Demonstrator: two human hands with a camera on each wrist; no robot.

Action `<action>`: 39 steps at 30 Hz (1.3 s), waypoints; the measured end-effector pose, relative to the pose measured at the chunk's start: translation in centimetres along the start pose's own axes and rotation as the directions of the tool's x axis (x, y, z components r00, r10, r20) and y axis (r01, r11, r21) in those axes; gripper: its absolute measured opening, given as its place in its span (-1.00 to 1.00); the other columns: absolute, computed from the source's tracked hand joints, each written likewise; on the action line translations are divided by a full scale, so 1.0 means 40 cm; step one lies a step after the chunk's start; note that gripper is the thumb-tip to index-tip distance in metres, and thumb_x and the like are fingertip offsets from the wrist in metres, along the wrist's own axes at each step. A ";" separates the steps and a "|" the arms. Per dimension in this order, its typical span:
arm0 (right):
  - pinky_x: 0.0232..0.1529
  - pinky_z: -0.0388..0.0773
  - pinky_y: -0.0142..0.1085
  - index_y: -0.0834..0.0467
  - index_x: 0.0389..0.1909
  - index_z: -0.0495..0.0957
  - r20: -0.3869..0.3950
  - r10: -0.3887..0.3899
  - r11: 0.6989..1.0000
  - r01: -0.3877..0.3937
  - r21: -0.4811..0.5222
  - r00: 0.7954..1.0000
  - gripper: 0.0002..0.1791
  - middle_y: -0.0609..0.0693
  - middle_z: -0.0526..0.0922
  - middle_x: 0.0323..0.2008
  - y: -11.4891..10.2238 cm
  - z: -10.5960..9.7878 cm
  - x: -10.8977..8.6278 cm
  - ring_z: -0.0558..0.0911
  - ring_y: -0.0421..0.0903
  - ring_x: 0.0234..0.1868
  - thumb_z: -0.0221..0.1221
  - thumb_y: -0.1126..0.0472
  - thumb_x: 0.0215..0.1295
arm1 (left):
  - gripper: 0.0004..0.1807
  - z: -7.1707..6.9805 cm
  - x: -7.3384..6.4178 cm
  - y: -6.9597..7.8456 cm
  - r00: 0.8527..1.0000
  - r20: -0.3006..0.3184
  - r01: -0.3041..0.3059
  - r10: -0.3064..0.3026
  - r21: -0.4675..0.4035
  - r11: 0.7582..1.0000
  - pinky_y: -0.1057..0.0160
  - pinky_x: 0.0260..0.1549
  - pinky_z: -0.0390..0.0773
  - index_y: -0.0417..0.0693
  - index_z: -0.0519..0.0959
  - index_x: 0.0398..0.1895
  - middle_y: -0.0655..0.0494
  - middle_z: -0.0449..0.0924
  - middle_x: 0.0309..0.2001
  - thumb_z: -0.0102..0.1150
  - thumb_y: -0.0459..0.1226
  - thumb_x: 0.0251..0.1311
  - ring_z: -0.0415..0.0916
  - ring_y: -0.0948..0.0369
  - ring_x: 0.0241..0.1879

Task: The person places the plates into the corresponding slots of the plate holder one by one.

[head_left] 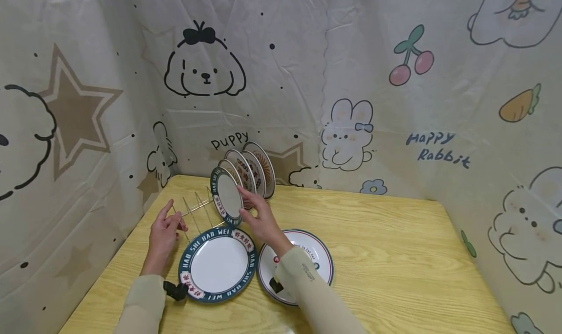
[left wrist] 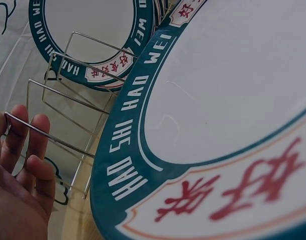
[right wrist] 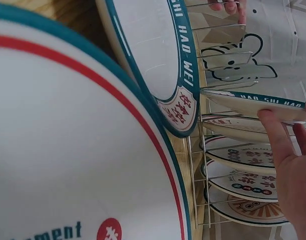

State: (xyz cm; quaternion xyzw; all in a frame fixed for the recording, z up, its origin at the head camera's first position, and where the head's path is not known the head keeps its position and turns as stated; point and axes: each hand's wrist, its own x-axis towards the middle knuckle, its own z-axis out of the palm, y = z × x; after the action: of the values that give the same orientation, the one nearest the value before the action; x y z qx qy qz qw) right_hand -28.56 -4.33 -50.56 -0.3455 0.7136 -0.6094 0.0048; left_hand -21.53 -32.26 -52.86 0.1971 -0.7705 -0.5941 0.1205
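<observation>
My right hand (head_left: 262, 220) grips the edge of a small teal-rimmed plate (head_left: 229, 197), which stands upright at the near end of a row of plates in a wire plate rack (head_left: 197, 208). Thumb and fingers lie on either side of that plate in the right wrist view. At the rack's left end, my left hand (left wrist: 22, 175) holds the end wire loop, its fingers curled around the wire. Behind the gripped plate stand several patterned plates (head_left: 262, 166). A larger teal-rimmed plate (head_left: 219, 265) lies face up in front of the rack.
A white plate with red and teal rings (head_left: 322, 270) lies at the right, partly under my right forearm. The yellow wood-grain table (head_left: 386, 246) extends to the right. Printed cloth (head_left: 285, 80) hangs around the back and sides.
</observation>
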 end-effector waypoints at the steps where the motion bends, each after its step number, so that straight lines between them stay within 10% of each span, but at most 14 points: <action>1: 0.32 0.46 0.18 -0.05 0.60 0.23 -0.003 0.000 1.000 0.000 -0.006 1.000 -0.30 0.34 0.40 0.33 0.002 0.002 0.002 0.52 0.31 0.28 0.11 0.39 0.53 | -0.33 0.000 0.000 0.001 1.000 0.000 0.003 -0.003 0.003 1.000 0.33 -0.38 0.52 0.32 -0.02 0.69 0.14 0.64 -0.34 -0.11 -0.02 0.63 0.61 0.38 -0.33; 20: 0.25 0.56 0.06 0.03 0.49 0.41 -0.144 0.076 0.997 -0.077 -0.001 0.987 -0.40 0.17 0.59 0.19 0.011 0.033 0.021 0.65 0.11 0.12 0.20 0.36 0.48 | -0.32 0.000 0.000 0.006 0.999 -0.008 0.045 -0.045 0.014 0.999 0.33 -0.34 0.52 0.44 -0.04 0.68 0.00 0.66 -0.22 -0.13 0.09 0.60 0.60 0.35 -0.30; 28: 0.06 0.67 -0.29 -0.07 0.30 0.58 -0.230 0.243 0.969 -0.224 0.107 0.943 -0.58 -0.04 0.68 0.18 -0.002 0.059 0.018 0.66 -0.04 0.13 0.26 0.20 0.47 | -0.33 0.003 0.001 0.003 1.000 -0.006 0.030 -0.030 -0.010 0.999 0.34 -0.39 0.51 0.41 -0.03 0.69 0.04 0.66 -0.28 -0.11 0.02 0.62 0.60 0.35 -0.32; 39: 0.01 0.65 -0.36 -0.11 0.21 0.64 -0.310 0.285 0.959 -0.273 0.082 0.907 -0.63 -0.16 0.71 0.07 0.006 0.092 0.030 0.65 -0.20 0.04 0.30 0.19 0.43 | -0.32 0.004 -0.001 0.006 0.999 0.000 0.052 -0.052 -0.002 0.999 0.34 -0.35 0.52 0.44 -0.05 0.69 0.03 0.66 -0.25 -0.12 0.07 0.61 0.60 0.34 -0.29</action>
State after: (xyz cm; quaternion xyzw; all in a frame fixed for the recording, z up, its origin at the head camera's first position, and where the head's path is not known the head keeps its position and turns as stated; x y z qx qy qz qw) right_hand -28.00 -8.12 -51.23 -0.1369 0.7355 -0.6633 -0.0171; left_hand -21.59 -32.03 -52.65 0.2168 -0.7644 -0.5979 0.1054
